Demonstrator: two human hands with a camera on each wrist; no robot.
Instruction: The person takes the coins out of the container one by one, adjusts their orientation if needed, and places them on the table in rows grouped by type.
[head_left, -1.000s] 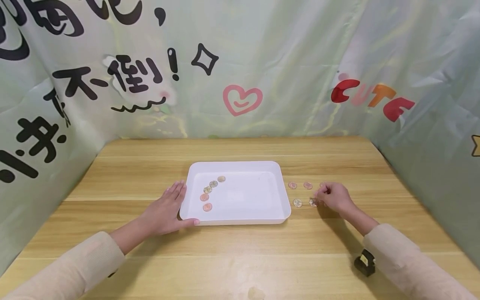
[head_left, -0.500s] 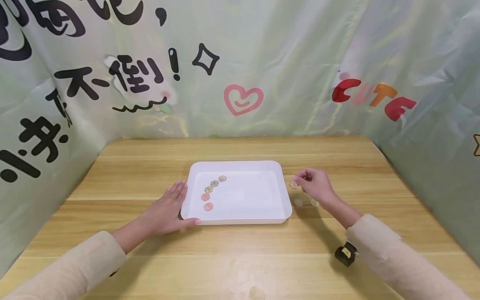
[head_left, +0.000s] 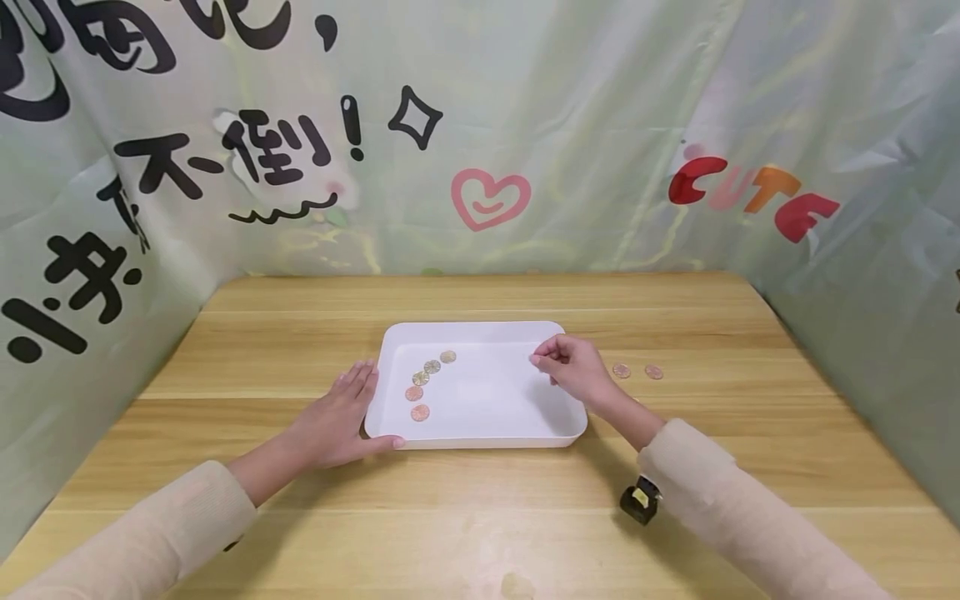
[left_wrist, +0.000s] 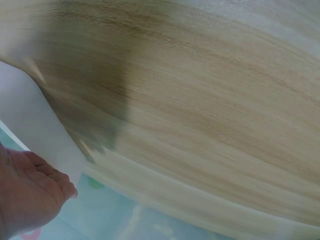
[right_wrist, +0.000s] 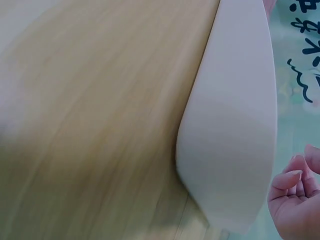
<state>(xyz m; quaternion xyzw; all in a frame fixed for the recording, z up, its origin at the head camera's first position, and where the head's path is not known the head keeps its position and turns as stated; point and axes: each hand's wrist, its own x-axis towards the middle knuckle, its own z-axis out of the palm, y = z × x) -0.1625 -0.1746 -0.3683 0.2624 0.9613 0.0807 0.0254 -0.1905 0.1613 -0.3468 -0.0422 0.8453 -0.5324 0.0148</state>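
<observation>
A white tray sits on the wooden table with several coins in a curved row along its left side, including a pink coin and a greenish-gold coin. My left hand rests against the tray's left side, fingers straight, thumb at the front edge. Over the tray's right part, my right hand pinches a pink coin, hidden by the fingertips. The right wrist view shows its curled fingers above the tray wall. Right of the tray lie two pink coins.
A printed cloth hangs behind and beside the wooden table. A small black device hangs at the right sleeve. My right forearm covers the spot where two pale coins lay earlier.
My right hand has moved left from the coins on the table to above the tray. The pink coin nearest the tray has gone from the table. The left hand stays put.
</observation>
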